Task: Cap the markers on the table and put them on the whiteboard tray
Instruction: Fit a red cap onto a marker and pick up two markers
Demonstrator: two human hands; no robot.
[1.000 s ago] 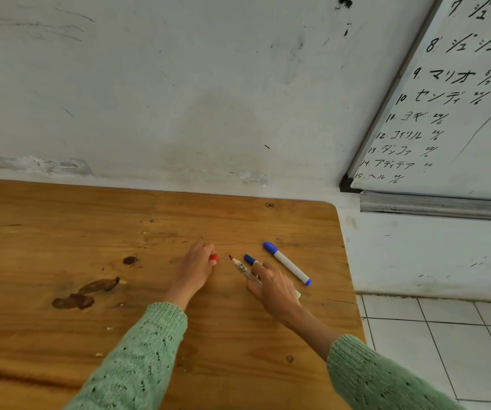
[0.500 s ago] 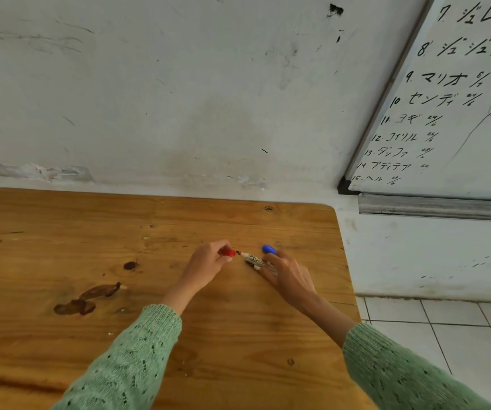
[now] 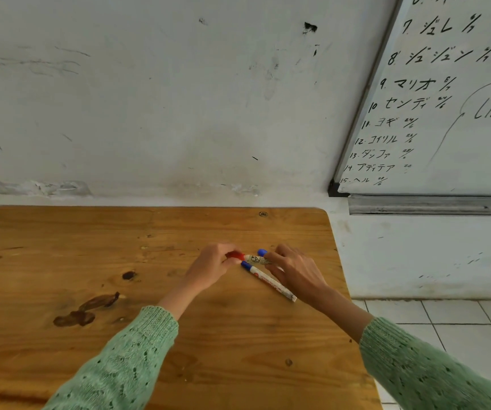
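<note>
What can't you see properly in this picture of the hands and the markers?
- Head view: the red cap sits mostly inside the left hand; whether it is fully on the marker is hidden.
- The right hand covers that marker's back end.
- The whiteboard tray is cut off by the right edge.

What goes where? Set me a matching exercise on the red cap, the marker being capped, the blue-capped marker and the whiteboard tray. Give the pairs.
Things:
1. red cap
2. labelled marker
3. blue-capped marker
4. whiteboard tray

Places:
A. on the wall under the whiteboard
B. lying on the table
C. pinched in the left hand
D. held in the right hand

Pairs: 1-C, 2-D, 3-B, 4-A
</note>
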